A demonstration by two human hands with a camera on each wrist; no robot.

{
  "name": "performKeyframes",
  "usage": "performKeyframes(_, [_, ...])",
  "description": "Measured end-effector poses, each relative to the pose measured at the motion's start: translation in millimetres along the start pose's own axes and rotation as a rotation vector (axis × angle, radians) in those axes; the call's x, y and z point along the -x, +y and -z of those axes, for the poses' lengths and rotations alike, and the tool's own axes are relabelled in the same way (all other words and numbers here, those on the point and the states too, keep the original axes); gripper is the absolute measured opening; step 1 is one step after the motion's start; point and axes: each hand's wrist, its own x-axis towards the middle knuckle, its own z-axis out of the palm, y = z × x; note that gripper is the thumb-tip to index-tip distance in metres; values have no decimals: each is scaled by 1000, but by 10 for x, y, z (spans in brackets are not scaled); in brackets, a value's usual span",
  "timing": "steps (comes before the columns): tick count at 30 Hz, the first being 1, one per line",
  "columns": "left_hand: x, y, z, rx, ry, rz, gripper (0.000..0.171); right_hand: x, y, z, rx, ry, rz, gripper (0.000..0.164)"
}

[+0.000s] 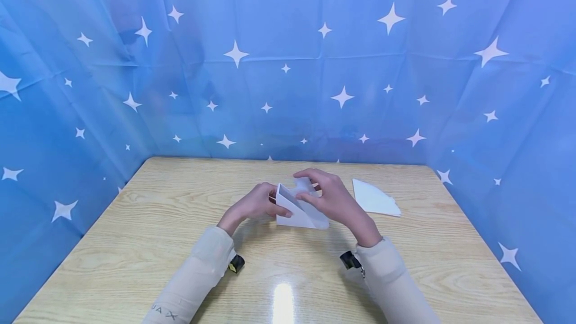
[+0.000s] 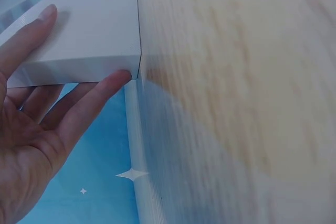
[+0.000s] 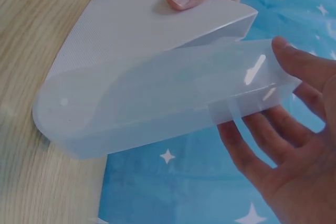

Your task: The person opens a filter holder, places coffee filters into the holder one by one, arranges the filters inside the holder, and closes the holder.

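At the bench [image 1: 135, 244], the left hand [image 1: 257, 202] grips a white box [image 1: 291, 217]; the right hand [image 1: 332, 196] pinches its partly raised lid [image 3: 173, 100]; paper stack [image 1: 374, 198] remains outside.

- Table [image 1: 112, 254] L/R edges — room to pass
- Fan stack [image 1: 374, 198] in way nr far R corner
- Mid blocked — L hand [image 1: 256, 201], R hand [image 1: 332, 198], wht wedge [image 1: 292, 215], clr cover [image 3: 163, 103]

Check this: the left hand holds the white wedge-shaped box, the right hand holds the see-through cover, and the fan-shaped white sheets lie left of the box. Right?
No: the fan-shaped white sheets lie right of the box, as the head view shows. The left hand holds the box, and the right hand the see-through cover.
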Motion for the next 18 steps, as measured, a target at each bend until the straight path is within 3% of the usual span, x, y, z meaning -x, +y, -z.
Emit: performKeyframes(18, [4,-1,-3,5,0,19,32,42,-17,109,6,-16,-6,46])
